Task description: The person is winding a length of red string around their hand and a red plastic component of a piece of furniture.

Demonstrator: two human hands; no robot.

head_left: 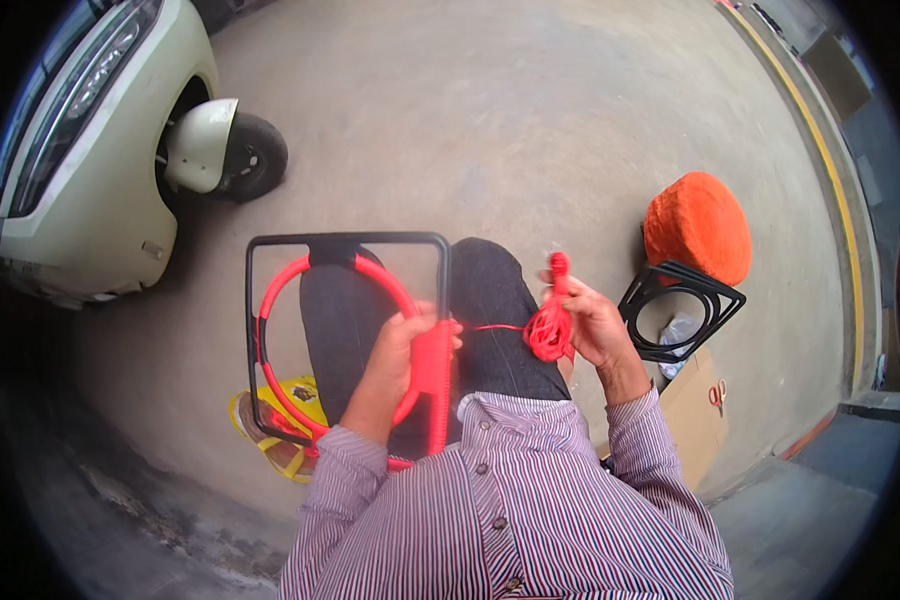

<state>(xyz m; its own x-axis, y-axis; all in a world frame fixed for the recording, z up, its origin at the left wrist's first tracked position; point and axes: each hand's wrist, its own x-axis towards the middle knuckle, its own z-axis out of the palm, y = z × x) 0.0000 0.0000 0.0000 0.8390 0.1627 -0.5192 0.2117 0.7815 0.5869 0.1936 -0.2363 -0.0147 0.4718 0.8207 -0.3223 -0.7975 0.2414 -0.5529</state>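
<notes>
In the head view, the frame (400,239) stands tilted over the lap at the wearer's left, with the ring (276,388) inside it. Cord covers the lower part of its right side and a patch joining it to the ring. The left hand (406,345) is closed round that side beside the patch, thumb toward the wearer, fingertips showing past the tube, apparently to keep the frame steady against the legs (500,300).

The right hand (592,325) pinches the bundle (548,332) of red cord between thumb and fingers, loops hanging below the grip and a thick knob of cord above it. A strand (497,327) runs from the bundle to the frame at the left hand; it looks nearly straight, and holding the bundle out to the right probably keeps it from slackening.

Beyond the right hand, a black frame (712,290) leans against an orange stool (700,225), with a plastic bag (678,330) just beside it. Scissors (717,396) lie on cardboard (697,420) at the wearer's right, away from both hands. A yellow shoe (270,432) shows behind the frame's lower left corner. A pale vehicle (120,170) stands well apart at upper left. Nothing blocks the strand between the hands; the left hand hides where it meets the frame.
</notes>
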